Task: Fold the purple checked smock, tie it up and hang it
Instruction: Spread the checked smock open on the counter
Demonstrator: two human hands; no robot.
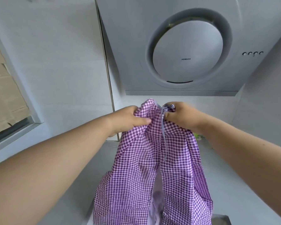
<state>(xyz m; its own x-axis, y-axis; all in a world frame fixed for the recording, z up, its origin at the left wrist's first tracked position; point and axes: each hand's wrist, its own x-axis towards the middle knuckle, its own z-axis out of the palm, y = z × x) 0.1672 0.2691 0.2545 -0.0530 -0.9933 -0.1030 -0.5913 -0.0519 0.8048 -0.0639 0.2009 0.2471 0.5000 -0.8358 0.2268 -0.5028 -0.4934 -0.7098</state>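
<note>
The purple checked smock hangs in front of me, held up by its top edge, its two halves falling side by side toward the bottom of the view. My left hand grips a bunch of the cloth at the upper left. My right hand pinches the top at the upper right, beside a pale lilac strap that runs down the middle. The lower hem is cut off by the frame's bottom edge.
A white range hood with a round panel hangs above and behind the smock. A white wall cabinet stands at the left, a window at the far left. The grey countertop lies below.
</note>
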